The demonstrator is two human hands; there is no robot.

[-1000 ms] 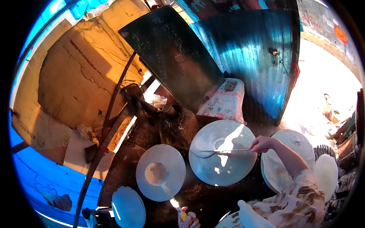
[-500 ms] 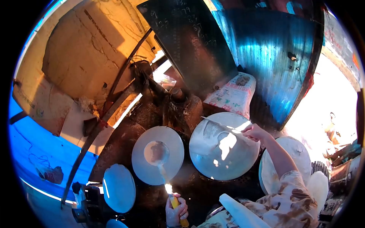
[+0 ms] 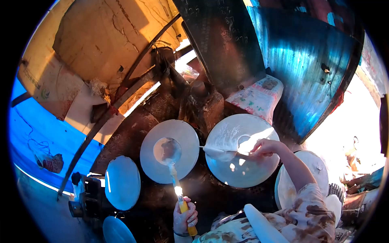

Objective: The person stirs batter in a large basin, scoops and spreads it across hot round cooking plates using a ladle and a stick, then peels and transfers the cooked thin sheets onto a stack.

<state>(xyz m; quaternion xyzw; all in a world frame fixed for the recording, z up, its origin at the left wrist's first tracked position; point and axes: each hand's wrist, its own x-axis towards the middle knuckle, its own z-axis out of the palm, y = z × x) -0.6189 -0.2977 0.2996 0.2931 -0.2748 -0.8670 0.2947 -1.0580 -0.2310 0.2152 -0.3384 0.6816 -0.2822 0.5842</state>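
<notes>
My left hand [image 3: 185, 216] grips the yellow handle of a ladle-like tool [image 3: 184, 208]. Its metal shank runs up to a round end [image 3: 167, 150] over the middle of a pale round griddle [image 3: 148, 160]. To the right, my right hand [image 3: 265, 148] is closed on one end of a thin stick [image 3: 201, 146] reaching left across a second round griddle [image 3: 247, 178]. A thin white sheet [image 3: 221, 152] seems to hang along the stick, partly above the griddle. Bright sunlight hides detail near my right fingers.
Round lids or plates stand at the left [image 3: 122, 182], lower left [image 3: 117, 231] and right [image 3: 310, 166]. Behind the griddles are a dark clay-like stove structure [image 3: 198, 99] and a printed sack [image 3: 259, 97]. A chalk-marked board [image 3: 223, 44] leans behind.
My right hand has moved slightly down and left, and the stick now lies lower, with the white sheet bunched along it. My left hand keeps its hold; the view has shifted.
</notes>
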